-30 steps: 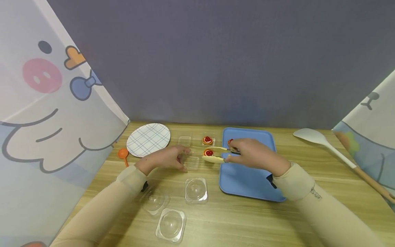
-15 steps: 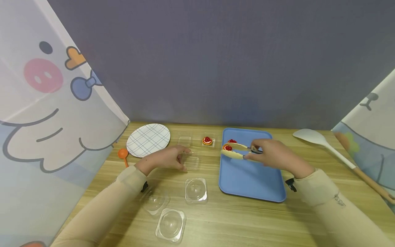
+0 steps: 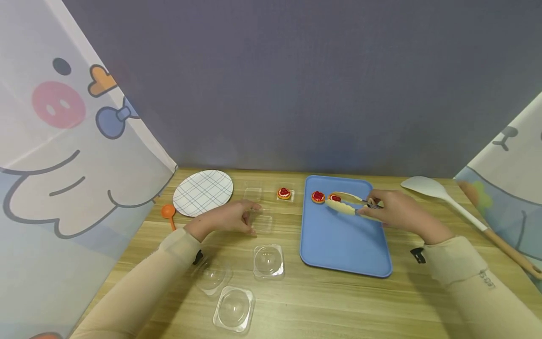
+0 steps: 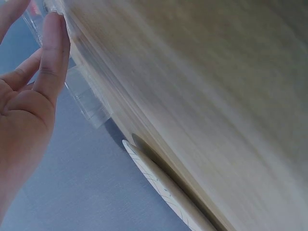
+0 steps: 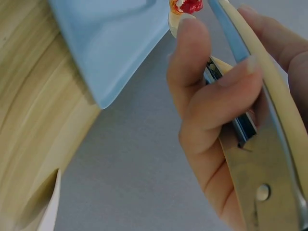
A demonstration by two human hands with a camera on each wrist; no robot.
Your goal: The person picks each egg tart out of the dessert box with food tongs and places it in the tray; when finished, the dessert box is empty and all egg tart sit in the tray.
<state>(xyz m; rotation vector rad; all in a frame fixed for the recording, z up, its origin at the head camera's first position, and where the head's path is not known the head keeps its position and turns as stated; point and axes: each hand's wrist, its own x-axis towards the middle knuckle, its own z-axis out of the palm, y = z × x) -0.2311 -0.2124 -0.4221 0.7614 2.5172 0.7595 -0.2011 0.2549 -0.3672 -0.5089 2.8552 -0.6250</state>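
Note:
My left hand [image 3: 232,217] holds the left side of a clear plastic container [image 3: 263,224], finger and thumb at opposite edges; in the left wrist view, plastic shows beyond the fingertips. With my right hand [image 3: 394,210] I grip kitchen tongs [image 3: 344,207] with cream tips. Between those tips is a small tart [image 3: 334,197] topped with red fruit, over the back of the blue tray [image 3: 338,249]; whether it touches the tray, I cannot tell. A second red-topped tart [image 3: 318,197] lies on the tray just left of it. Another tart [image 3: 284,193] sits in a clear container behind.
Clear domed plastic pieces [image 3: 268,260] lie in front of my left hand. A checked plate [image 3: 203,192] and an orange spoon [image 3: 168,211] are at the left. Along the right lies a big white spoon [image 3: 425,186] with a wooden handle. A grey wall borders the table's back.
My right hand has moved right with the tongs, carrying the tart from beside the left-hand container to over the tray. The left hand has stayed in place.

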